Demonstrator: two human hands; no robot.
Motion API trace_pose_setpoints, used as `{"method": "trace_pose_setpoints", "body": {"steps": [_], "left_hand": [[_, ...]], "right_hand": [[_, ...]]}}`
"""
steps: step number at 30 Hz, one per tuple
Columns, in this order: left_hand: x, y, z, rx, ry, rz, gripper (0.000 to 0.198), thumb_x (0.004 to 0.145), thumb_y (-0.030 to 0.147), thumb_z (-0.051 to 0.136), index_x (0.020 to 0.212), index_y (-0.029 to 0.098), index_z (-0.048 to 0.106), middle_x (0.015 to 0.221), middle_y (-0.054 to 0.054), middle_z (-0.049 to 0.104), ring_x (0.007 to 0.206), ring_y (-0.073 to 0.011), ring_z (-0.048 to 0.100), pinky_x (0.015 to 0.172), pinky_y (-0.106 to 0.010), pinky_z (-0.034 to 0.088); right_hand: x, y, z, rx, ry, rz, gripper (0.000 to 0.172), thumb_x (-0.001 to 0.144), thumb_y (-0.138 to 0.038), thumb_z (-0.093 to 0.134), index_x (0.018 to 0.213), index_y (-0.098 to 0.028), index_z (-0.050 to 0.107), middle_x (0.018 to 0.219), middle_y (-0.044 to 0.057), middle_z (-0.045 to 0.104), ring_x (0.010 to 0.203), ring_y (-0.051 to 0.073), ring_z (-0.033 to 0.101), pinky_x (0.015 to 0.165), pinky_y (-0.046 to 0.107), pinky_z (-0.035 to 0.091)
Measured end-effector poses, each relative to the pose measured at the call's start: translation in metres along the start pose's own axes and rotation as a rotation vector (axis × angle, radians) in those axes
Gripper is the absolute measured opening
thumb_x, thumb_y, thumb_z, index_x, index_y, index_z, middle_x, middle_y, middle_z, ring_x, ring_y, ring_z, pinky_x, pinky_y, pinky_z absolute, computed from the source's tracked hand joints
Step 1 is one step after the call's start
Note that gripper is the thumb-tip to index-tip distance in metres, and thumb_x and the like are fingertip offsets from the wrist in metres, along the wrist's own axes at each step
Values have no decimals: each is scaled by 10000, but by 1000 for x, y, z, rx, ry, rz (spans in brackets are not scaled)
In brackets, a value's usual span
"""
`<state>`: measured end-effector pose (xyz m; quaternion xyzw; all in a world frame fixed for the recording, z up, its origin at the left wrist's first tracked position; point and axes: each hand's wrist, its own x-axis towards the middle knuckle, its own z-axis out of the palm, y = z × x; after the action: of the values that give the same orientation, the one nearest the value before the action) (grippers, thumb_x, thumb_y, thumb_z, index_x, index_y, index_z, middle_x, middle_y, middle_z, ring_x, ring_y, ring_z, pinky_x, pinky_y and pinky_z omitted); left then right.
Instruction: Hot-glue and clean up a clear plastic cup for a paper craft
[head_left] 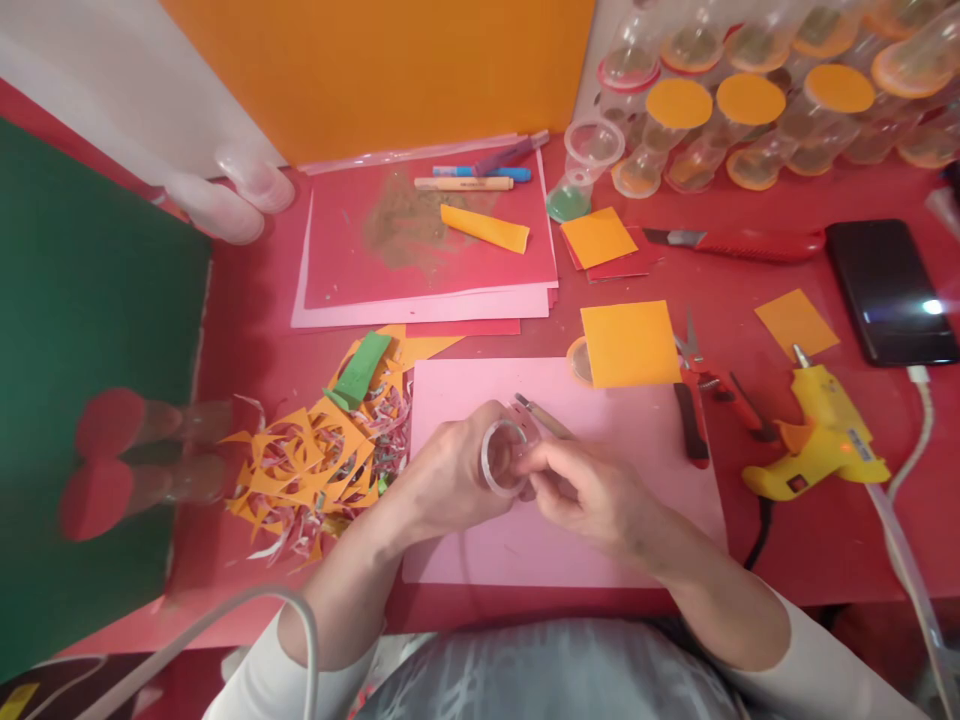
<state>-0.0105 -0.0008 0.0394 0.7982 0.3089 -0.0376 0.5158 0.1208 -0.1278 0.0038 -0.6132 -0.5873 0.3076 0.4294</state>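
Note:
My left hand (450, 470) is closed round a small clear plastic cup (501, 458), held on its side above a pink paper sheet (637, 440). My right hand (581, 485) pinches a pencil (546, 418) and presses against the cup's rim, where a small pink paper piece (523, 412) sits. Both hands meet at the middle of the sheet.
A pile of orange paper scraps (315, 460) lies to the left. Orange squares (630, 343), red-handled scissors (701, 395), a yellow glue gun (821, 440), a red utility knife (742, 242), a phone (889, 290), pink sheets with markers (472, 183) and several clear cups (750, 130) lie around.

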Motion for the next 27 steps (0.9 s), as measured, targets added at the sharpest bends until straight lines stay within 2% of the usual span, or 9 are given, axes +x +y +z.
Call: {"method": "trace_pose_setpoints", "body": {"steps": [4, 6, 11, 16, 18, 22, 27], "left_hand": [[0, 2, -3, 17, 13, -47, 249, 656, 214, 649, 786, 244, 439, 608, 94, 570, 545, -110, 565, 521, -210, 407], [-1, 3, -4, 28, 19, -66, 240, 669, 230, 648, 806, 242, 452, 623, 88, 590, 523, -107, 551, 504, -212, 401], [-1, 4, -4, 41, 34, -13, 254, 665, 207, 657, 808, 242, 449, 581, 99, 542, 513, -107, 545, 491, -201, 376], [-2, 3, -1, 30, 40, 4, 252, 678, 183, 648, 810, 243, 441, 585, 102, 550, 487, -92, 528, 473, -188, 362], [-2, 2, 0, 22, 35, 12, 245, 681, 179, 639, 814, 243, 442, 596, 101, 564, 485, -87, 525, 476, -185, 368], [-2, 0, 1, 14, 26, 5, 241, 670, 175, 630, 816, 241, 450, 601, 99, 576, 495, -86, 519, 491, -186, 387], [-1, -1, 1, -21, 4, -9, 257, 644, 154, 630, 807, 238, 451, 602, 105, 550, 514, -81, 518, 483, -177, 372]], "right_hand": [[4, -5, -8, 87, -81, 30, 259, 922, -110, 413, 999, -238, 624, 808, 13, 747, 769, 171, 746, 796, 297, 610], [6, -7, -11, 108, -105, 33, 279, 931, -116, 385, 1043, -221, 618, 789, 10, 742, 739, 158, 735, 776, 286, 612], [9, -9, -10, 149, -101, 66, 183, 889, -131, 487, 966, -231, 620, 760, -8, 730, 767, 169, 735, 919, 350, 588], [8, -9, -8, 342, -113, 210, 140, 900, -144, 504, 878, -219, 621, 741, -3, 732, 679, 137, 742, 664, 240, 612], [8, -9, -9, 372, -113, 225, 124, 885, -143, 516, 862, -211, 616, 717, -3, 731, 650, 136, 747, 632, 223, 604], [9, -9, -8, 312, -82, 206, 152, 834, -113, 491, 834, -213, 606, 711, 12, 743, 628, 145, 749, 611, 221, 592], [8, -9, -5, 126, -33, 161, 192, 764, -78, 483, 794, -224, 604, 692, 17, 746, 630, 166, 742, 597, 238, 572]]}}
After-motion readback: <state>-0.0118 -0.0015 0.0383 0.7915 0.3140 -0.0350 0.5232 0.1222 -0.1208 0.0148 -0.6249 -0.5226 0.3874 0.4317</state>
